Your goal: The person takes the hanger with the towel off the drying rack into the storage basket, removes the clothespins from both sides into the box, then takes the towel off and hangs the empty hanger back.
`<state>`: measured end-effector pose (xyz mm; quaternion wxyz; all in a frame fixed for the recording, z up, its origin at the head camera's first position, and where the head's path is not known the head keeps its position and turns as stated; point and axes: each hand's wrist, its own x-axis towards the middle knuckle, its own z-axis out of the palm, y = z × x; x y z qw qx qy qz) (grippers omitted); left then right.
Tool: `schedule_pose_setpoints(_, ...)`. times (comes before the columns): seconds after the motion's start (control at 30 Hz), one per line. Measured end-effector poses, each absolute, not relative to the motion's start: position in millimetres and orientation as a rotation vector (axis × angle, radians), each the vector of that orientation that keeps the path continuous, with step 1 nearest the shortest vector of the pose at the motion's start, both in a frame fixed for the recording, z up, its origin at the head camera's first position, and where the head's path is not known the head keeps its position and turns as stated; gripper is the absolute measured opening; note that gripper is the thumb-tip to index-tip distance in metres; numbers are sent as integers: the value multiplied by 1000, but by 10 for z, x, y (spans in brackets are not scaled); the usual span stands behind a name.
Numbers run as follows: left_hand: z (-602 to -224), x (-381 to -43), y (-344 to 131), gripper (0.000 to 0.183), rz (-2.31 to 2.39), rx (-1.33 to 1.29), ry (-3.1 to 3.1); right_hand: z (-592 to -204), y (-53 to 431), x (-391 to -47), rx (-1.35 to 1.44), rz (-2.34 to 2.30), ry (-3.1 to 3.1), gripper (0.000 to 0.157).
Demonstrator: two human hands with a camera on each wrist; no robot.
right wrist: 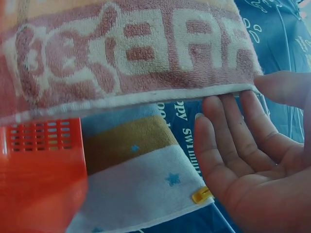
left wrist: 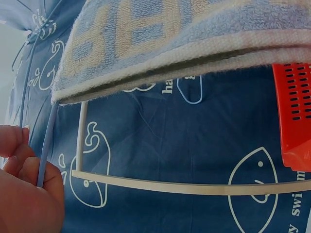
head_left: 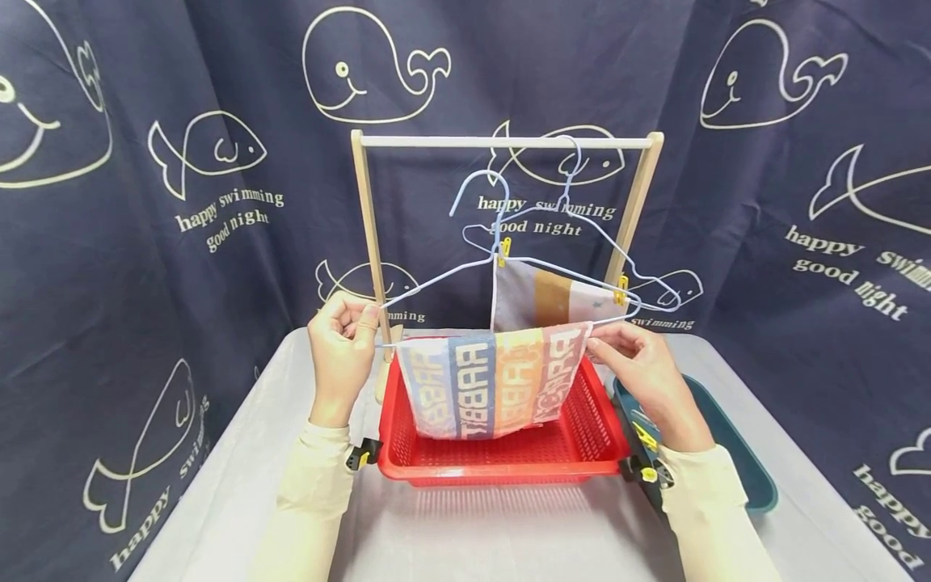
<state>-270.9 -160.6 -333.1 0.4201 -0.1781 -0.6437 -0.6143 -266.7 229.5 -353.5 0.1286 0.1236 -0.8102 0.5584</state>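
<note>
A striped towel [head_left: 473, 388] with mirrored lettering hangs folded over the bottom bar of a blue wire hanger [head_left: 497, 234]. My left hand [head_left: 343, 339] grips the left end of that hanger, its fingers curled round the wire in the left wrist view. At the towel's upper right corner, my right hand [head_left: 643, 368] pinches the edge between thumb and fingers. Behind, a second blue hanger [head_left: 579, 158] hooks over the rack's rail. From it hangs a grey, brown and white cloth [head_left: 553, 295], with yellow pegs [head_left: 621, 289] at its top corners.
The wooden rack [head_left: 372, 218] stands at the back of the white table [head_left: 502, 537]. Below the towel sits a red plastic basket [head_left: 502, 471]. To its right lies a teal tray [head_left: 760, 489], with a yellow peg [head_left: 644, 436] showing near my right wrist. Dark whale-print curtains surround the table.
</note>
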Motion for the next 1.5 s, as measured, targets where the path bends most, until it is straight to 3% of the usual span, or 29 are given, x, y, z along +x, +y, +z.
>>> schedule_pose_setpoints(0.33,-3338,-2716,-1598,6,-1546,-440,-1623,-3529,2245,-2681,443,1812,-2305,20)
schedule_pose_setpoints(0.67,-3346,-2713,-1563,5,-1548,-459,-1622,-3550,2223,-2672,474,1939,-2352,32)
schedule_pose_setpoints(1.1,-3367,-2731,-1541,6,-1543,-472,-1621,-3620,2149,-2689,518,2118,-2285,11)
schedule_pose_setpoints(1.33,-3364,-2737,-1532,6,-1547,-475,-1596,-3623,2123,-2703,449,2029,-2348,12)
schedule_pose_setpoints(1.5,-3365,-2729,-1525,5,-1550,-473,-1570,-3633,2111,-2709,443,1932,-2437,29)
